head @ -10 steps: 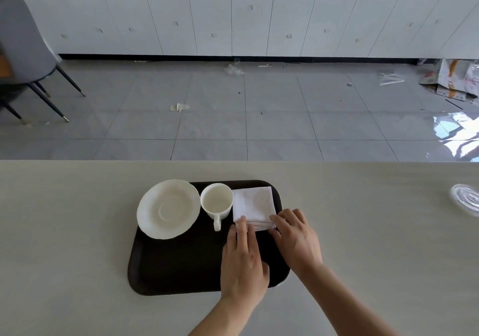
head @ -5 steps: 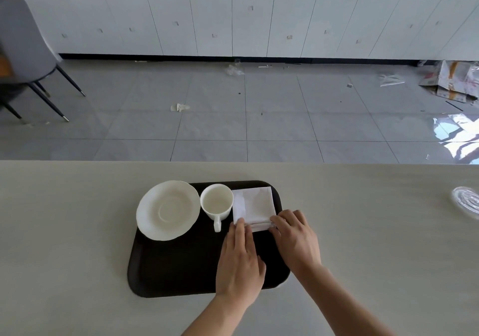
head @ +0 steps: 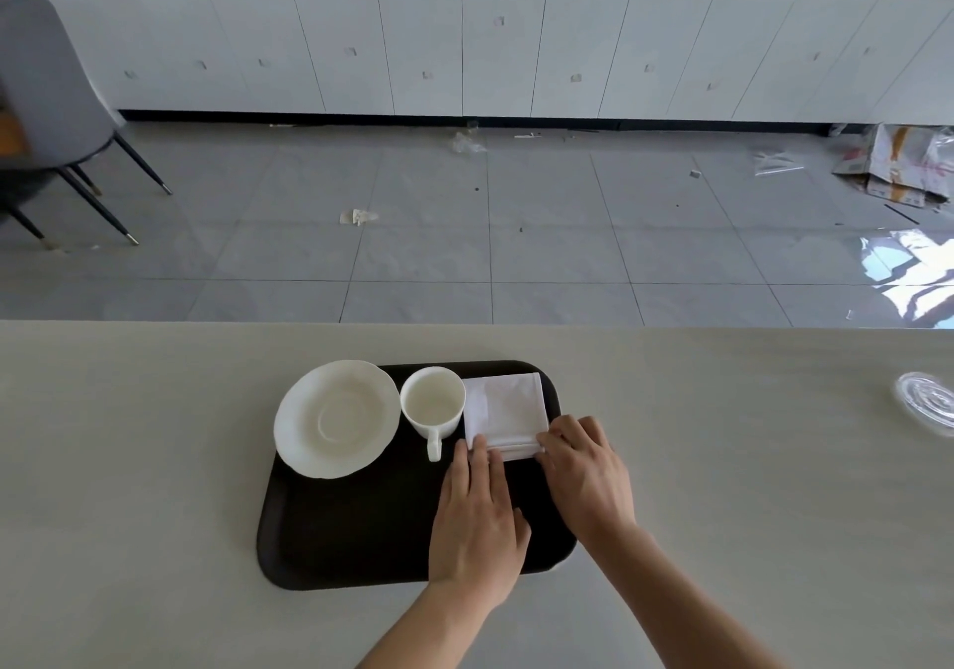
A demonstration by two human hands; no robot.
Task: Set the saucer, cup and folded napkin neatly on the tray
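Note:
A dark brown tray [head: 361, 529] lies on the pale table. On its far left part rests a white saucer [head: 336, 418], overhanging the tray's left edge. A white cup [head: 432, 403] stands upright beside it, handle pointing toward me. A folded white napkin [head: 505, 410] lies flat in the far right corner. My left hand [head: 477, 518] lies palm down, its fingertips on the napkin's near left corner. My right hand [head: 586, 472] touches the napkin's near right corner with curled fingers. Both hands hide the napkin's near edge.
A clear glass lid or dish [head: 926, 405] sits at the table's right edge. Beyond the table's far edge is a tiled floor with scraps, white cabinets, a grey chair [head: 46, 95] at the left and cardboard [head: 898, 162] at the right.
My left hand slid slightly back and left along the napkin's near edge. The right hand stayed at the near right corner. The napkin, cup and saucer kept their places.

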